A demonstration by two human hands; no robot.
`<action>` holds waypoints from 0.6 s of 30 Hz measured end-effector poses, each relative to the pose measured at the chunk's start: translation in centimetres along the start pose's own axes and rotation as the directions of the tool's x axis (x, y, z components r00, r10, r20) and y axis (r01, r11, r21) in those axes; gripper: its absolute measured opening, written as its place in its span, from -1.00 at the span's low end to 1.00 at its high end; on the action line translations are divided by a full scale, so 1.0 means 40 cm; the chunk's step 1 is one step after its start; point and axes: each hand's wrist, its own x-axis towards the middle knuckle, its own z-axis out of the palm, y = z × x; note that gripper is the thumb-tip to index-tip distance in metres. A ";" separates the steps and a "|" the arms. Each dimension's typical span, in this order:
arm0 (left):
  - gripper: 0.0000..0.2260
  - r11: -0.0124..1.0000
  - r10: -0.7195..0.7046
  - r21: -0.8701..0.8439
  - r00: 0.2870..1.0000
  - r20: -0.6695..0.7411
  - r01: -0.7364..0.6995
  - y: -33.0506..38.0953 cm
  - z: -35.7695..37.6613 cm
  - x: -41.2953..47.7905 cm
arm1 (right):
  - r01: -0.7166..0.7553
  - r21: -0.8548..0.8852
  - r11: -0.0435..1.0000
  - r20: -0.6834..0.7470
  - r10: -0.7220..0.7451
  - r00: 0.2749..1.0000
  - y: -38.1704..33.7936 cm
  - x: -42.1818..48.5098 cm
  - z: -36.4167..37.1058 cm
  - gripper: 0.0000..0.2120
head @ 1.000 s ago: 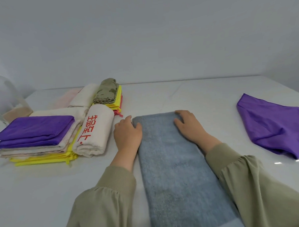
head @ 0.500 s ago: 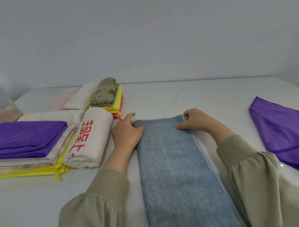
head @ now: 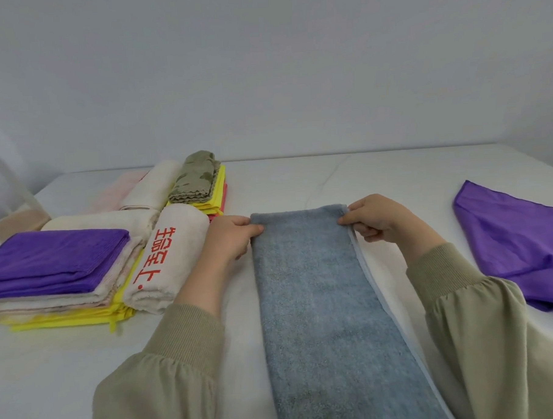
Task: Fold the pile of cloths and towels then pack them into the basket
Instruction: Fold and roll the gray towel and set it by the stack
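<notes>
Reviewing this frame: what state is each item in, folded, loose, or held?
grey-blue towel: folded into a long strip, flat, far corners held.
left hand: pinches its far left corner.
right hand: pinches its far right corner.
loose purple cloth: unfolded, at right.
stacked purple cloth: folded, at left.
printed white towel: folded, beside it.
olive cloth: folded, atop yellow cloths.

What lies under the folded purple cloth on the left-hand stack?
Under the folded purple microfibre cloth lie folded cream towels, then flat yellow cloths at the bottom. Only their edges show; the layer count is covered.
</notes>
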 end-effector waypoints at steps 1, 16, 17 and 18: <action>-0.90 0.998 -0.015 -0.053 1.000 -0.001 0.015 0.010 -0.001 -0.009 | 0.000 0.069 0.998 0.017 -0.001 1.000 0.000 -0.011 0.001 -0.89; -0.87 0.775 -0.188 -0.607 0.981 0.046 0.177 -0.030 0.054 -0.144 | 0.074 0.665 0.743 -0.026 -0.076 0.997 0.082 -0.143 0.058 -0.79; -0.91 0.771 -0.175 -0.615 0.983 0.047 0.167 -0.031 0.053 -0.150 | 0.102 0.652 0.751 -0.045 -0.096 0.994 0.087 -0.145 0.065 -0.83; -0.90 0.775 -0.160 -0.612 0.986 0.052 0.158 -0.032 0.050 -0.156 | 0.124 0.640 0.758 -0.057 -0.115 0.992 0.091 -0.148 0.070 -0.86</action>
